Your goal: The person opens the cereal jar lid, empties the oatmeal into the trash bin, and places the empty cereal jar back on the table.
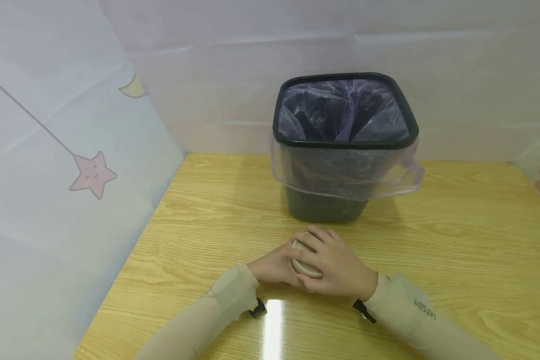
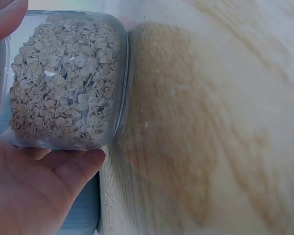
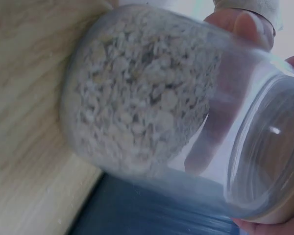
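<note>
A clear jar (image 2: 63, 83) of rolled oats is between my two hands, its base right at the tabletop in both wrist views. The oats (image 3: 142, 93) fill its lower part, and the clear neck shows above them. My left hand (image 1: 276, 265) grips the jar's body from the left, thumb and fingers on opposite sides. Over the top, my right hand (image 1: 342, 262) holds the round beige lid (image 1: 308, 267), with its fingers spread across and around it. From the head view, the hands and lid hide the jar's body.
Just beyond my hands stands a dark waste bin (image 1: 326, 207), lined with a translucent purple bag (image 1: 342, 172) that hangs over its rim. Wood-grain tabletop (image 1: 198, 225) surrounds it. A printed cloth (image 1: 40, 225) rises along the left, and a pale wall covering (image 1: 207, 90) backs the table.
</note>
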`<move>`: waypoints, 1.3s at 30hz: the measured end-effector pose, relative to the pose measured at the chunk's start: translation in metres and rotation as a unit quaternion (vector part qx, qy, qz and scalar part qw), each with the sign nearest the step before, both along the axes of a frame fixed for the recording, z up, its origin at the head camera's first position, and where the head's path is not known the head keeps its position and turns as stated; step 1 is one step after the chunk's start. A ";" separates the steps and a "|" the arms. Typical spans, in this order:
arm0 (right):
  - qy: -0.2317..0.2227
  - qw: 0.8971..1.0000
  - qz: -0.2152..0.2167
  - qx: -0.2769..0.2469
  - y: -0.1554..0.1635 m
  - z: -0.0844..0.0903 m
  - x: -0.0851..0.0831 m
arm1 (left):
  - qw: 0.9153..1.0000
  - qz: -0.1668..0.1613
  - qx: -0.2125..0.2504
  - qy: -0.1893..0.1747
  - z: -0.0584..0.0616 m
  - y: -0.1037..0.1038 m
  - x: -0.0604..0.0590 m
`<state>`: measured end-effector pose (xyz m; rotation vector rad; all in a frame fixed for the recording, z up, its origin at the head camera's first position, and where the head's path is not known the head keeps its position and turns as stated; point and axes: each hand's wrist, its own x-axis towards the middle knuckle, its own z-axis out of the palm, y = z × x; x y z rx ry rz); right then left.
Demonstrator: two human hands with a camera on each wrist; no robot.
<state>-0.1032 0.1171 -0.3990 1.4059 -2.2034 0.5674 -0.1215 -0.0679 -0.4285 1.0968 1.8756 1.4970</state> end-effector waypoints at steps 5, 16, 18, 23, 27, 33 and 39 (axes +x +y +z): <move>-0.017 0.999 0.001 0.029 0.002 0.004 0.001 | 1.000 0.004 -0.018 0.017 0.000 0.000 0.000; -0.053 0.989 -0.135 0.011 -0.008 0.016 0.024 | 0.998 -0.024 0.027 0.047 -0.006 0.000 -0.006; -0.047 0.985 -0.167 0.018 -0.012 0.014 0.027 | 0.999 -0.021 0.019 0.047 -0.005 -0.001 -0.005; -0.026 0.976 -0.211 0.040 -0.017 0.007 0.029 | 0.999 -0.003 -0.020 0.026 -0.004 -0.002 -0.002; -0.005 0.976 -0.214 0.035 -0.018 0.004 0.026 | 0.999 0.019 -0.046 -0.022 -0.004 -0.003 -0.001; -0.008 0.982 -0.191 0.015 -0.016 0.003 0.022 | 0.997 0.025 -0.045 -0.050 -0.003 -0.002 -0.001; -0.030 0.989 -0.147 -0.005 -0.012 0.004 0.018 | 0.999 0.023 -0.035 -0.028 -0.003 -0.002 -0.001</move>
